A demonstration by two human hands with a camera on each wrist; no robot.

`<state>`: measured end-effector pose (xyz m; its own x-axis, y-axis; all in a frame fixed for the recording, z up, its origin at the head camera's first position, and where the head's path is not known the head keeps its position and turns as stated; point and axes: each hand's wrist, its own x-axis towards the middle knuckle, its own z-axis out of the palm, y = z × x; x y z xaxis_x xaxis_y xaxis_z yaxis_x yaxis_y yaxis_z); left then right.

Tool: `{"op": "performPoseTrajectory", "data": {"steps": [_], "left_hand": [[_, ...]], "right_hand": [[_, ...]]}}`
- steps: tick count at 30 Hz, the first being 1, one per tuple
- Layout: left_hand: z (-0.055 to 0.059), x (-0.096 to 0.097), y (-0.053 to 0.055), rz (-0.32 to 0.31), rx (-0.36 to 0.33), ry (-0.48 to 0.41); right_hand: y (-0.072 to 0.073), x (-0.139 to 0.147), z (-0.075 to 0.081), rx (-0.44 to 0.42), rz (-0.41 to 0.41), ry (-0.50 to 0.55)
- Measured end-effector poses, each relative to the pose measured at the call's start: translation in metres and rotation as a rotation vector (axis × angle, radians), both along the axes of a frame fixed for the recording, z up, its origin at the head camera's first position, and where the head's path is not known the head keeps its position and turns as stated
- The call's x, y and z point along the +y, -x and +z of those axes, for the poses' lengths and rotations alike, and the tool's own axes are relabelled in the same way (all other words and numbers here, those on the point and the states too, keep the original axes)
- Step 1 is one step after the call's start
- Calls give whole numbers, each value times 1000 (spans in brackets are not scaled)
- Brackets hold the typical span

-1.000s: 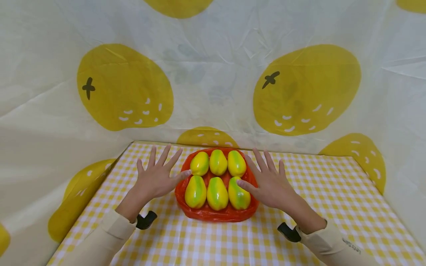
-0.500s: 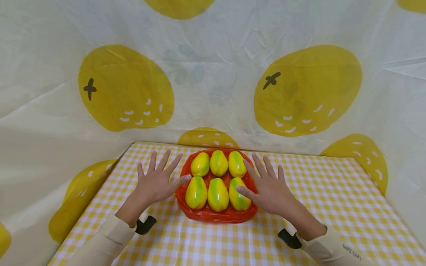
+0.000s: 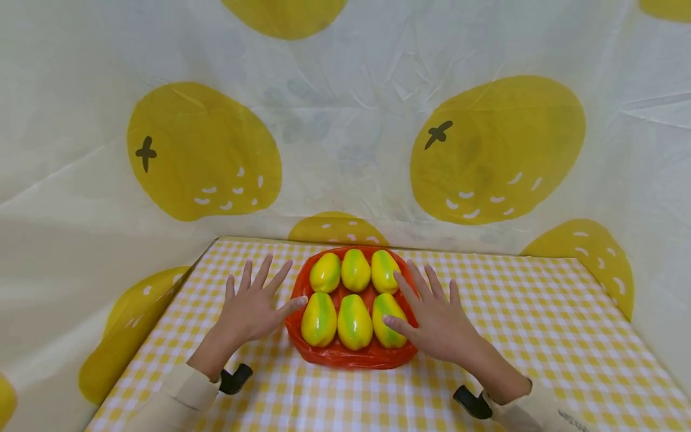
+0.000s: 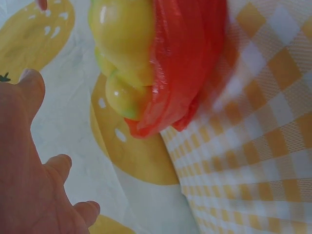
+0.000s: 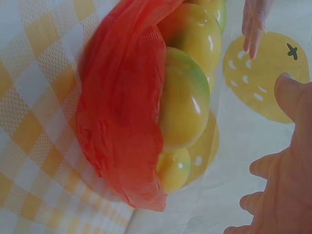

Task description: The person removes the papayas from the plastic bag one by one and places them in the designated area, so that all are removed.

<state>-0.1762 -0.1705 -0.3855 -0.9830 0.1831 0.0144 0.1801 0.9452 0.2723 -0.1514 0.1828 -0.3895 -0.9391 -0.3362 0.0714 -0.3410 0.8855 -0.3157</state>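
Several glossy yellow papayas (image 3: pixel 354 323) with green streaks lie in two rows within a red plastic bag (image 3: pixel 356 359), whose edge is spread around them. Left of the bag my left hand (image 3: pixel 252 309) is held palm down, fingers spread, its thumb near the front left papaya. On the other side my right hand (image 3: pixel 439 321) is spread too, and its thumb overlaps the front right papaya in the head view. Both wrist views show a gap between each hand and the papayas (image 4: pixel 124 36), (image 5: pixel 184 100). Neither hand holds anything. The bag's side hides the lower papayas there.
A yellow-and-white checked cloth (image 3: pixel 540 324) covers the table. Behind it and at both sides hangs a pale sheet (image 3: pixel 345 150) printed with large yellow fruits. A black wrist mount (image 3: pixel 236 379) sits under the left sleeve, another black mount (image 3: pixel 472 402) under the right.
Both spread hands have drawn back slightly toward the person. The head view has tilted a little, so the scene sits lower. The papayas stay in place in the bag.
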Motion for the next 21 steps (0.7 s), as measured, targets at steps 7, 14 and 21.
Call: {"op": "performPoseTrajectory", "data": {"steps": [7, 14, 21], "left_hand": [[-13, -4, 3, -9, 9, -39], [-25, -8, 5, -13, -39, -64], [-38, -10, 8, -38, -46, -138]], "right_hand": [[-3, 1, -3, -17, 6, 17], [-7, 0, -8, -35, -2, 20], [-10, 1, -17, -52, -2, 19]]}}
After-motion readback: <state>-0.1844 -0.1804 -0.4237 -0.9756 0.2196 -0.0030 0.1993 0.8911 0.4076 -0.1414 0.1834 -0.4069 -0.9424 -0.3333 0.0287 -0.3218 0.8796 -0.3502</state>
